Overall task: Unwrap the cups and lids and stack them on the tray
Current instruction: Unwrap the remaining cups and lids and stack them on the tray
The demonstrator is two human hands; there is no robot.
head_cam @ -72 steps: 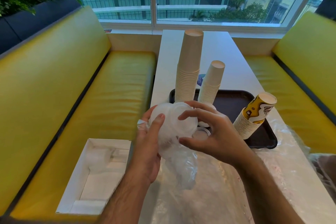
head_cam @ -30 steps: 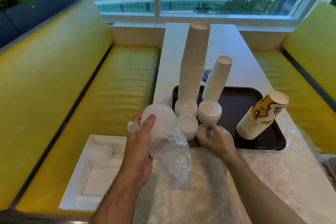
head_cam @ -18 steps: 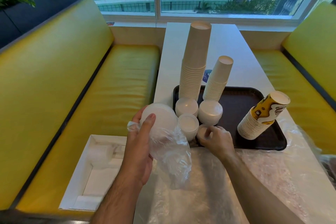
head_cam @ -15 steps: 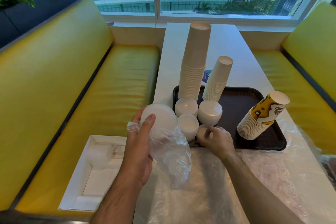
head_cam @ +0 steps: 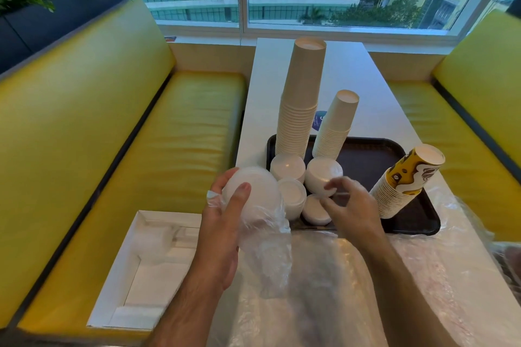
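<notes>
Left hand (head_cam: 222, 222) gripping wrapped lid stack (head_cam: 252, 191) beside tray (head_cam: 417, 222); right hand (head_cam: 349, 205) loosely curled, blurred, empty above small lid pile (head_cam: 315, 210) on tray near cup stacks (head_cam: 301, 110).

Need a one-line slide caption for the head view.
Left hand holds a plastic-wrapped stack of lids while the right hand hovers over lid stacks on the dark tray beside paper cup stacks.

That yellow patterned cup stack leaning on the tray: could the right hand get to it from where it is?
Probably yes. The right hand is above the tray's front, holding nothing, and only bare tray lies between it and the yellow stack. The lid piles sit on its other side.
</notes>
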